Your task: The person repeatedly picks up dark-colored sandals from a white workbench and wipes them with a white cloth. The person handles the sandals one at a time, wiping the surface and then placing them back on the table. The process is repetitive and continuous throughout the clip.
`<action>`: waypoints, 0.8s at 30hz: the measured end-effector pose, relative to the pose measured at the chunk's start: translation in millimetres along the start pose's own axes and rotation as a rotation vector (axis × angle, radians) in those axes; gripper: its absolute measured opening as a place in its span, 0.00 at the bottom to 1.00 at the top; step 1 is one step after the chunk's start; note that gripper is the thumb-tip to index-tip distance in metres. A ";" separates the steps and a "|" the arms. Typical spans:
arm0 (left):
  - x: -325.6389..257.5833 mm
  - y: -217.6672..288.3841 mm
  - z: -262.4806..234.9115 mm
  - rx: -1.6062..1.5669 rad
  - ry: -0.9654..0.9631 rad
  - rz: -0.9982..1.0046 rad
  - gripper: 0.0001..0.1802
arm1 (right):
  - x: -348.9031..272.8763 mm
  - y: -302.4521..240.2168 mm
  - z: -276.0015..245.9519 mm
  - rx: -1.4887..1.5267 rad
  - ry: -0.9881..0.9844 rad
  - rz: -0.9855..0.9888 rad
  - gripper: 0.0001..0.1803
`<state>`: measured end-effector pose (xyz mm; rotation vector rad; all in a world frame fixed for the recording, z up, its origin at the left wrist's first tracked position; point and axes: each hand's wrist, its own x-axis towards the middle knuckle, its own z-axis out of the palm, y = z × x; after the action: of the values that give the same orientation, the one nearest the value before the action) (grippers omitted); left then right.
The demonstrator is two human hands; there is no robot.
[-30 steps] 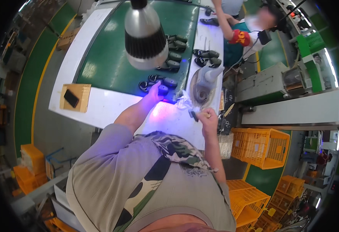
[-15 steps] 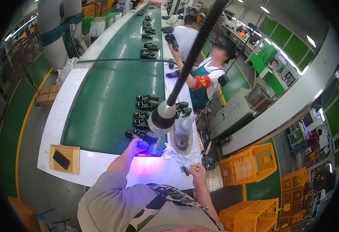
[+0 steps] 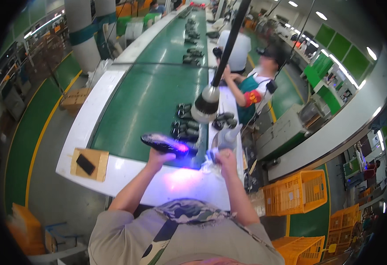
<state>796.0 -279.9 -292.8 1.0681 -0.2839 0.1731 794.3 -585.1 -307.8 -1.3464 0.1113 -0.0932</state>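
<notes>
Left hand, well left of the bottle, fingers clamped on a dark shoe, its long axis running rightward toward the bottle. Right hand, farther from the shoe, at the bottle's near side; fingers curled, contents unclear.

The left head-worn fisheye camera looks from above the wearer's beige short-sleeved shirt, facing forward and down along a long green conveyor belt with white edging. The bare left hand and bare right hand occupy the near field; the belt's narrowing far end lies distant, at the upper edge. Straight edges bow toward the rim.
</notes>
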 end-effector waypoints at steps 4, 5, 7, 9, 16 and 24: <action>-12.2 5.1 -26.8 0.721 -0.087 0.152 0.36 | 19.4 -34.5 58.2 -0.024 -0.166 -0.077 0.12; -18.8 21.2 -7.1 0.566 -0.075 0.095 0.37 | 17.9 -45.6 66.7 0.046 -0.235 -0.104 0.12; -16.2 53.3 17.9 0.894 -0.146 0.615 0.29 | 17.7 -55.7 78.8 0.013 -0.323 -0.146 0.10; -24.4 51.9 11.0 0.995 -0.151 0.643 0.29 | 2.2 -79.4 100.7 0.065 -0.400 -0.048 0.11; -35.6 64.8 46.7 1.177 -0.177 0.760 0.30 | 8.1 -73.3 100.5 -0.001 -0.465 -0.098 0.09; -32.1 60.7 74.6 1.236 -0.262 0.777 0.27 | 8.3 -80.4 78.4 0.144 -0.501 -0.052 0.10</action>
<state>737.9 -317.0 -218.5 2.1632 -0.8869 1.0000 812.8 -528.1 -212.5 -1.1939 -0.3471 0.1900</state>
